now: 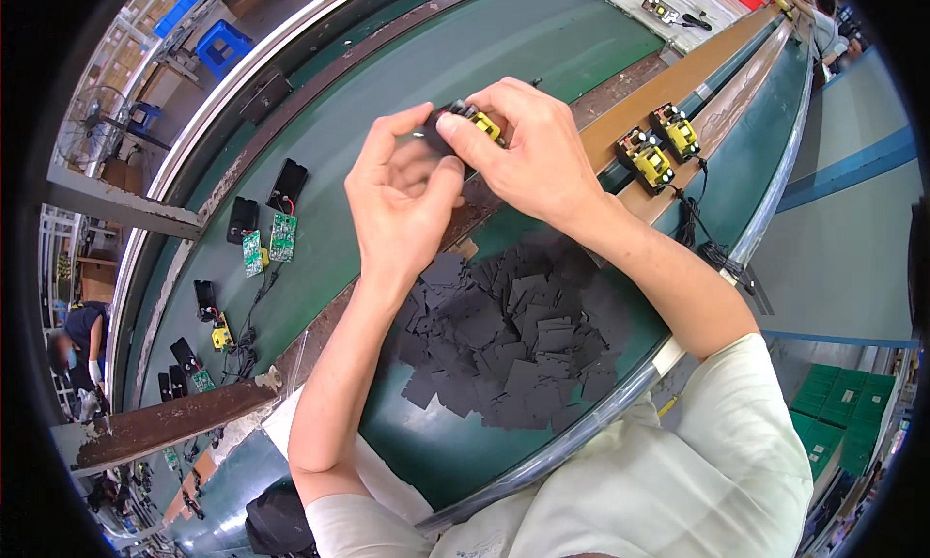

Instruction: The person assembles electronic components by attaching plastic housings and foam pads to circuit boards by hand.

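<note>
A: Take the pile of black sheets (513, 340) as the landmark. Both hands are raised just beyond it. The left hand (402, 204) is curled, its thumb and fingers closing on a dark flat piece, probably one of those sheets. The right hand (528, 151) pinches a small board with a yellow part (481, 124) between thumb and fingertips.

B: So the board is in the air, not on the belt?

A: Yes, held between the two hands, above the brown rail (668, 83) that runs past the far side of the pile. How firm the hold is cannot be told; the fingers hide most of it.

B: What could go wrong?

A: The sheet looks thin and limp. If it meets the board askew, it may crease or sit crooked. A slack pinch could drop the board onto the pile and scatter the sheets.

B: And the two yellow units (661, 146) to the right, beyond the pile?

A: Well apart from the hands. Their black cable (702, 243) trails back beside the pile, where a forearm could catch it.
</note>
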Demonstrator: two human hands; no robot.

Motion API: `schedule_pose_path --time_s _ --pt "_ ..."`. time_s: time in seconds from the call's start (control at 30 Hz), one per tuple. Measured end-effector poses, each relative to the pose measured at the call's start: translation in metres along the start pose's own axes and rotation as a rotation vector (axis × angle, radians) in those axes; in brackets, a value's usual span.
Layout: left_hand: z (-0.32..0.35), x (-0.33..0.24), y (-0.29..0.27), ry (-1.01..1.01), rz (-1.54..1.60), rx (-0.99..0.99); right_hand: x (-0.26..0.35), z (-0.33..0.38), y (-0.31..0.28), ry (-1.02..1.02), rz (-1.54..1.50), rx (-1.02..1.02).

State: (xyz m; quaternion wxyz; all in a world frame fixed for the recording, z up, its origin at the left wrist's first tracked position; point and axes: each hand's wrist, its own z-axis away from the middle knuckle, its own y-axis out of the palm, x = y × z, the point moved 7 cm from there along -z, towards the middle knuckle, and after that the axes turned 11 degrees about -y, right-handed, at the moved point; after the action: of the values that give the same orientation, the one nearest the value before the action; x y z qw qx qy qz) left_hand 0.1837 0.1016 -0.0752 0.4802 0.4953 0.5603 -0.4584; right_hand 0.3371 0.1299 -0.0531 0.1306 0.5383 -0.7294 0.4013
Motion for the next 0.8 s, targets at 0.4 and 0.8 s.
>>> schedule_pose_path --time_s 0.4,0.8 --pt "-0.013 0.018 -0.008 -0.108 0.335 0.010 -0.008 0.003 0.018 0.123 -0.395 0.162" --pt "-0.041 0.005 -0.059 0.297 -0.878 -0.235 0.037 -0.042 -0.148 -0.207 0.104 -0.460"
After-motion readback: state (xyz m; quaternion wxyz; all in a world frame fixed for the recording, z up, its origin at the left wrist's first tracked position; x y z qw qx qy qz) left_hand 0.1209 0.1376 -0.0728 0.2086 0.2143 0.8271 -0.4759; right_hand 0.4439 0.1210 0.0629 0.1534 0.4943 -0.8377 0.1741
